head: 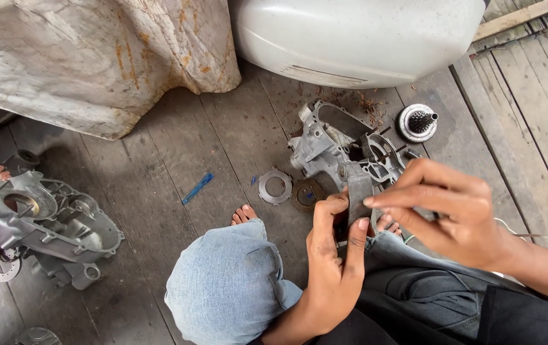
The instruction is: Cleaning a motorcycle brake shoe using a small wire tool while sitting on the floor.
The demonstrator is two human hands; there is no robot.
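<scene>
My left hand (pixel 334 255) grips a small grey metal part (pixel 358 191) between thumb and fingers, held above my knees. My right hand (pixel 443 211) reaches in from the right, its fingertips pinching the same part's lower edge. Just behind the hands a grey cast-metal engine casing (pixel 334 144) lies on the wooden floor. A silver ring plate (pixel 275 186) and a dark friction disc (pixel 306 195) lie side by side left of the hands.
A toothed round clutch piece (pixel 418 121) sits right of the casing. A larger engine cover (pixel 44 220) lies far left, a blue strip (pixel 197 188) mid-floor. A white rounded body panel (pixel 357 38) and a rusty grey sheet (pixel 95 57) stand behind. My jeans knee (pixel 229 281) is below.
</scene>
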